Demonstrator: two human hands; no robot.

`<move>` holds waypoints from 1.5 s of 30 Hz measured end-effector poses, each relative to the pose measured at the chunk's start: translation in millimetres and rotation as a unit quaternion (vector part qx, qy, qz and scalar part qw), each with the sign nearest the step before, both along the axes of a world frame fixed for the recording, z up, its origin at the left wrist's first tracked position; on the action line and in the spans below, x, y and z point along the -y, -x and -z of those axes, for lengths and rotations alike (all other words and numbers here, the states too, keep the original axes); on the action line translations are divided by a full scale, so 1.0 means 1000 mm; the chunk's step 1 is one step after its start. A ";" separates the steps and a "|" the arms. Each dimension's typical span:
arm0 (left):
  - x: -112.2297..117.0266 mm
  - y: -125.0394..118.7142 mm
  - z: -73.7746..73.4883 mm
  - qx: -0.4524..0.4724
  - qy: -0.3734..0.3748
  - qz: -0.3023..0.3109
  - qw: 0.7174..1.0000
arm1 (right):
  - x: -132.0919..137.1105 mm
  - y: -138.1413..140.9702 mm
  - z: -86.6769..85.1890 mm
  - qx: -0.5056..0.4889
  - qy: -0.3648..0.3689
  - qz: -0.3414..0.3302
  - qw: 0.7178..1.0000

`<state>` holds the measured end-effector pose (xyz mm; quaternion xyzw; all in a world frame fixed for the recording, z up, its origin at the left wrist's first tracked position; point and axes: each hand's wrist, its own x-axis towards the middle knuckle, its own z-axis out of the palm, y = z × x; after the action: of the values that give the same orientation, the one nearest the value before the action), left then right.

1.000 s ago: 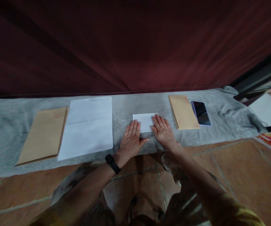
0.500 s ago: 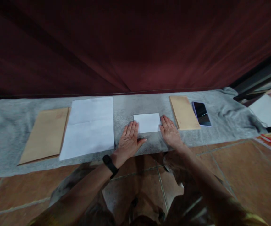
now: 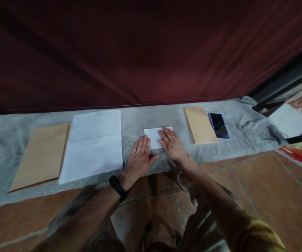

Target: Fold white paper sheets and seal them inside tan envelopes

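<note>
A small folded white paper (image 3: pixel 153 134) lies on a grey cloth (image 3: pixel 145 117) spread on the floor. My left hand (image 3: pixel 139 158) rests flat, fingers stretched out, at the paper's left edge; a black band is on its wrist. My right hand (image 3: pixel 172 145) lies flat on top of the paper's right half, fingers together and extended, covering much of it. Neither hand grips anything.
On the cloth to the left lie a large white sheet (image 3: pixel 93 143) and a brown envelope (image 3: pixel 40 155). To the right are a smaller brown envelope (image 3: pixel 199 124) and a dark phone (image 3: pixel 218 125). A dark red curtain (image 3: pixel 140 52) hangs behind. Tiled floor (image 3: pixel 266 189) lies in front.
My right hand has slid leftward from the paper's right edge onto the paper, covering its right half. My left hand stays flat by the left edge. The view shifted slightly.
</note>
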<state>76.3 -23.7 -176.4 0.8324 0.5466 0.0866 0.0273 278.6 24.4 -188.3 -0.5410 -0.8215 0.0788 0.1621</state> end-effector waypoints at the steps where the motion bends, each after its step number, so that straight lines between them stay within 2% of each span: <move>1: 0.000 0.000 0.000 0.002 0.000 0.000 1.000 | -0.001 0.000 0.002 0.008 -0.001 0.011 1.000; 7: -0.007 0.002 -0.009 0.016 -0.011 0.019 1.000 | -0.001 -0.001 0.006 0.036 -0.018 0.040 0.998; 12: -0.019 -0.017 -0.019 0.042 -0.036 0.043 0.998 | -0.001 0.003 0.004 0.047 -0.015 0.048 0.998; 19: -0.038 -0.045 -0.003 0.053 -0.014 0.032 0.998 | -0.001 -0.002 0.005 0.058 -0.009 0.033 0.998; 25: -0.041 -0.042 0.001 0.027 -0.005 0.026 0.999 | -0.004 -0.010 0.011 0.050 -0.014 0.028 0.998; 33: -0.041 -0.039 0.001 0.012 0.001 0.016 1.000 | -0.005 -0.019 0.011 0.037 -0.015 0.068 0.997; 45: -0.038 -0.040 0.001 0.031 0.000 -0.010 0.999 | -0.002 -0.029 0.017 0.040 -0.044 0.079 0.995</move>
<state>116.3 14.0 -177.3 0.8240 0.5536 0.1131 0.0433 307.9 26.6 -204.8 -0.5994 -0.7845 0.0075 0.1586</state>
